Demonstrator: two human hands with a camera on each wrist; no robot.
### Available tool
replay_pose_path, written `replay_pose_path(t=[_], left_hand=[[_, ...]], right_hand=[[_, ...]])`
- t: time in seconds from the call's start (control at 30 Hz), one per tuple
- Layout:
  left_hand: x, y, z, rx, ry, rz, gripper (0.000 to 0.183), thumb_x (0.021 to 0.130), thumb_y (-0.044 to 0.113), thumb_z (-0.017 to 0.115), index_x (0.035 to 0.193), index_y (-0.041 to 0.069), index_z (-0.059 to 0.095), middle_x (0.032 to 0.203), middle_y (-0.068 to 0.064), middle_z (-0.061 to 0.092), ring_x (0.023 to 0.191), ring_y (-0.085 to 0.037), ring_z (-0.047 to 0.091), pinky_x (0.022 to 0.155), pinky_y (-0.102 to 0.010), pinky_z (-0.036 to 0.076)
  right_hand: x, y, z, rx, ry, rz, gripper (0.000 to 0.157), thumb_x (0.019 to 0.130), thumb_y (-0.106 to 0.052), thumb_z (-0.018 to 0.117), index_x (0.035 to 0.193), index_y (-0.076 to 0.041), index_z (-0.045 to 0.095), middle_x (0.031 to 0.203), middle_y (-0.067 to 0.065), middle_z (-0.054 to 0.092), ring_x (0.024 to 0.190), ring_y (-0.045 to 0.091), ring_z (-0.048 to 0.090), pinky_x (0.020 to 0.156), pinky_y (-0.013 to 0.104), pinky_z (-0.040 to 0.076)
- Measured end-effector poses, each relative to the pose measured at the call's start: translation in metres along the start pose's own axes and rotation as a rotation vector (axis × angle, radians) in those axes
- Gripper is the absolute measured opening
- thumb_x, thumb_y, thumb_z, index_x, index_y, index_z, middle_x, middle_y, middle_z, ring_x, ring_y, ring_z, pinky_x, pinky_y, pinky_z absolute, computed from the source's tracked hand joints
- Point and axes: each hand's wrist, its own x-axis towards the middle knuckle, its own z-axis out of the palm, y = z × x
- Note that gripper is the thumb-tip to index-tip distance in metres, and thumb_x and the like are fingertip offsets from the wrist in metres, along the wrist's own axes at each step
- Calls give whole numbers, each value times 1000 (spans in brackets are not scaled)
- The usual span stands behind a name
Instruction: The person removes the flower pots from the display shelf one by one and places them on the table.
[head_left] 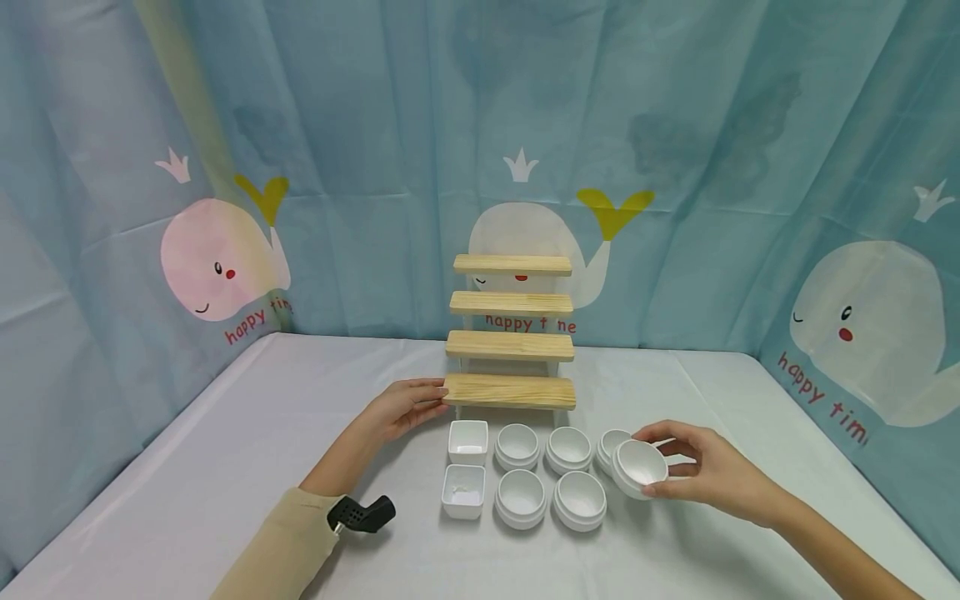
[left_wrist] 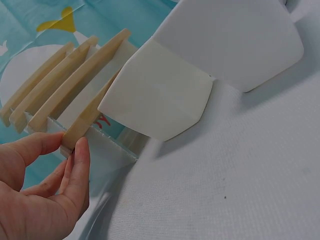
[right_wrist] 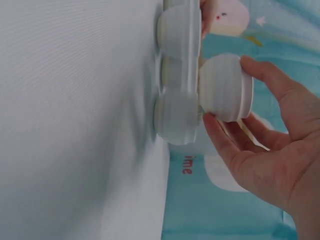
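Observation:
My right hand grips a small white round bowl by its side, thumb and fingers spread around it. In the right wrist view that bowl is raised above the others on the table. Behind it in the head view, another round bowl is partly hidden. My left hand pinches the left end of the lowest wooden board of a four-tier stand; the left wrist view shows thumb and fingers on either side of that board's end.
Two white square bowls and several round bowls stand in two rows in front of the stand. Clear side panels support the boards. A white cloth covers the table, and a blue whale-print curtain hangs behind.

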Motion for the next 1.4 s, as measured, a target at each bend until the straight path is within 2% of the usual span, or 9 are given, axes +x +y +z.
replay_pose_path(t=[0.27, 0.63, 0.87, 0.97, 1.2, 1.4], left_hand=[[0, 0, 0, -1, 0, 2, 53, 106, -4, 57, 154, -17, 37, 120, -16, 62, 90, -11, 71, 93, -24, 64], [1, -1, 0, -1, 3, 4, 54, 106, -3, 58, 154, -17, 37, 114, -13, 65, 91, -11, 71, 92, -24, 64], [0, 0, 1, -2, 16, -8, 55, 106, -2, 59, 154, -16, 38, 110, -12, 65, 90, -11, 71, 91, -24, 65], [0, 0, 1, 3, 12, -7, 55, 106, -2, 60, 154, -15, 38, 112, -13, 65, 90, -11, 72, 92, -25, 65], [0, -1, 0, 4, 12, -9, 54, 106, -2, 59, 154, -15, 39, 115, -14, 66, 90, -11, 72, 92, -24, 64], [1, -1, -1, 4, 14, -9, 53, 106, -2, 59, 154, -15, 39, 115, -14, 66, 90, -11, 72, 90, -23, 65]], right_hand=[[-2, 7, 0, 4, -59, -4, 50, 89, -6, 84, 132, 4, 61, 126, 12, 64, 107, 10, 67, 85, 28, 66], [-4, 13, 0, -17, -88, 15, 49, 87, -8, 86, 129, 4, 63, 127, 15, 63, 107, 7, 66, 88, 27, 66], [-4, 15, 1, -21, -96, 55, 53, 85, -11, 88, 130, 2, 63, 130, 20, 59, 107, 4, 65, 89, 25, 65], [-5, 16, 1, -30, -92, 52, 54, 83, -12, 90, 129, 2, 64, 130, 17, 60, 107, 3, 65, 89, 25, 65], [-6, 19, 3, -67, -86, 2, 53, 81, -12, 91, 127, 0, 67, 124, -5, 65, 105, 5, 64, 89, 24, 64], [-7, 23, 4, -77, -85, -17, 52, 80, -12, 92, 126, -1, 67, 123, -5, 65, 104, 6, 64, 89, 24, 64]])
